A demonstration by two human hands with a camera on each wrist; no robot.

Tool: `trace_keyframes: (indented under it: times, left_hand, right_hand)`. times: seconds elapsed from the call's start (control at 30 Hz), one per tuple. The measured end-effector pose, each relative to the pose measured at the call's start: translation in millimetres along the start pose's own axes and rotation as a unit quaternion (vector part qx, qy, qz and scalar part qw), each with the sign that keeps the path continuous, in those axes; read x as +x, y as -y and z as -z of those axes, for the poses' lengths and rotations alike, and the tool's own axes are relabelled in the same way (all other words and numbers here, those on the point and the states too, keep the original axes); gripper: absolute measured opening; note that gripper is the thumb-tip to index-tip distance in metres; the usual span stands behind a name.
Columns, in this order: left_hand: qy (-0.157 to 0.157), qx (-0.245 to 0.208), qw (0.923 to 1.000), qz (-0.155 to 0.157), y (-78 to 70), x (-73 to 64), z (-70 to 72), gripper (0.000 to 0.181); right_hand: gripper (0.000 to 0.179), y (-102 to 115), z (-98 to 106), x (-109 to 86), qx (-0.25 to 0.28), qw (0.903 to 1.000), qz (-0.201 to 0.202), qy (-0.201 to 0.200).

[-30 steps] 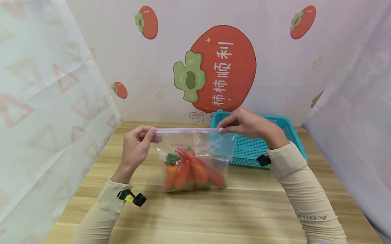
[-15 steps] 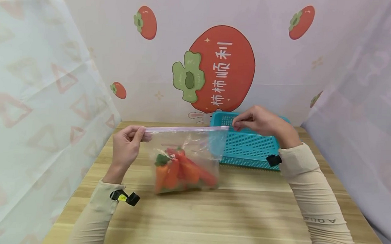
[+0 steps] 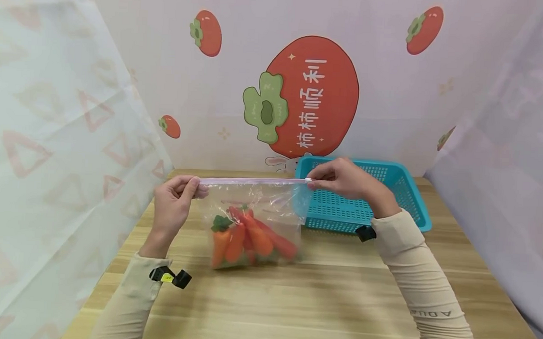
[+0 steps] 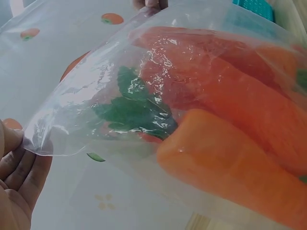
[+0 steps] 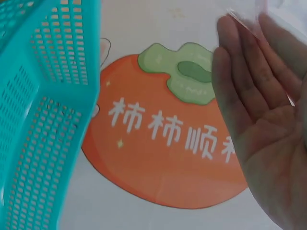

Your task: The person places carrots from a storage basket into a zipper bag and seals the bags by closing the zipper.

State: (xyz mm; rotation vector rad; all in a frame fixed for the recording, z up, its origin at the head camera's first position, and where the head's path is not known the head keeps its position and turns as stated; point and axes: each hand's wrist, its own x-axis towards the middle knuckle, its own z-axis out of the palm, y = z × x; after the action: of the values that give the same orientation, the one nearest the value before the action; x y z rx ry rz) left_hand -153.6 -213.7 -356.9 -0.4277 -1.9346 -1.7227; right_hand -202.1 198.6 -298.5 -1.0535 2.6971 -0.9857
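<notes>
A clear zip bag (image 3: 275,197) with a pink zip strip hangs stretched between the two hands. My left hand (image 3: 170,206) pinches its upper left corner between thumb and fingers. At the other end of the strip, my right hand (image 3: 349,182) pinches the corner by the white slider (image 3: 308,180). Inside the bag lie several carrots (image 3: 221,246), orange with green leafy tops (image 4: 132,105), along with long red pieces (image 3: 280,239) among them. The bag's bottom is close over the wooden table. In the right wrist view, the thumb and fingertips meet at the bag's edge.
A turquoise perforated basket (image 3: 414,199) stands at the back right, behind the bag and right hand. The wooden table (image 3: 266,309) is bounded by a printed back cloth (image 3: 202,87) and white side cloths.
The bag and left hand have shifted left. The right hand came off the zip end half a second ago, then returned to it and pinches it now.
</notes>
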Motion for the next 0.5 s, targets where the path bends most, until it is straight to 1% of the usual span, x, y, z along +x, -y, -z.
trace_keyframes:
  times: [0.1,0.2,0.37,0.5]
  left_hand:
    - [0.001,-0.019,0.9998,0.002,0.1,-1.6,1.1,0.024]
    - [0.004,-0.030,0.9995,0.007,-0.9,-2.4,4.4,0.026]
    - [0.008,-0.024,0.9997,0.004,-7.7,-3.9,13.4,0.024]
    - [0.015,-0.017,0.9998,-0.001,-14.7,-7.4,22.2,0.022]
  right_hand:
    - [0.017,1,-5,0.3,0.001,0.9999,0.002,-0.016]
    - [0.015,3,-7,-1.4,0.003,0.9996,0.006,-0.028]
    - [0.016,13,-6,-6.8,0.005,0.9987,0.026,-0.043]
    - [0.017,22,-5,-9.4,0.007,0.9981,0.044,-0.044]
